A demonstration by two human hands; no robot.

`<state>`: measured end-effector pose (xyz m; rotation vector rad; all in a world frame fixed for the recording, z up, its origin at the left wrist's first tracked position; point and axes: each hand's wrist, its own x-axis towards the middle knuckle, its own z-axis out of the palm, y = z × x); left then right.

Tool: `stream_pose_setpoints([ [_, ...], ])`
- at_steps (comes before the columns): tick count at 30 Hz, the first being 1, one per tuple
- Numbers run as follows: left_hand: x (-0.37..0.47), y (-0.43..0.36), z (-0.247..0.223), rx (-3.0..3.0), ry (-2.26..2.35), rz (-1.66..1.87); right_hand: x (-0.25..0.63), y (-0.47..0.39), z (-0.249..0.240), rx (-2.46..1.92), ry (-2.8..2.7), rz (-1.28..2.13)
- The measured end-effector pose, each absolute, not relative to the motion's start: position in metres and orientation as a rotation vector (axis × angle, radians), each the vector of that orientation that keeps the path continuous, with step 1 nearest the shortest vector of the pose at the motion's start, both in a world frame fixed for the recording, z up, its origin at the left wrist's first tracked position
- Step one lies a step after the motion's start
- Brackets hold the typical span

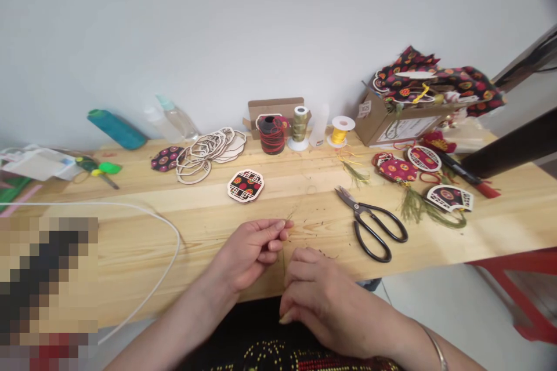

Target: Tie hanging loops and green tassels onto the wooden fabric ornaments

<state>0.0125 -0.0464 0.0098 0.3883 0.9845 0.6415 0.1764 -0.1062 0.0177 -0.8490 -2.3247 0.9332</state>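
Observation:
My left hand [255, 252] is above the front of the wooden table, its thumb and forefinger pinched together on a thin olive thread [284, 259]. The thread is fine and only faintly visible, running down between my hands. Lower and to the right, my right hand [322, 295] is closed with its fingers curled, apparently round the lower part of the same thread; its fingertips are partly hidden. Black-handled scissors [359, 208] lie to the right of my hands, blades slightly apart. Beyond my left hand lies a wooden-framed patterned fabric ornament [245, 186].
Wooden frames [194, 169] lie at the back left near a teal thread cone [117, 129]. Red cord [272, 134], an olive spool [300, 127] and a yellow spool [340, 130] stand along the wall. Tasselled ornaments [448, 198] and a filled cardboard box [383, 116] are right. A white cable [172, 264] curves left.

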Motion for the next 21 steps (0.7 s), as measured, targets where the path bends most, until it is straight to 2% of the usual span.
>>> stream_pose_setpoints([
  [14, 0.014, -0.048, 0.013, 0.510, 1.040, 0.660, 0.174, -0.105, 0.010, -0.765, -2.370, 1.087],
  [21, 0.013, -0.050, 0.013, 0.630, 1.085, 0.740, 0.186, -0.105, 0.020, -0.742, -2.048, 1.326],
])
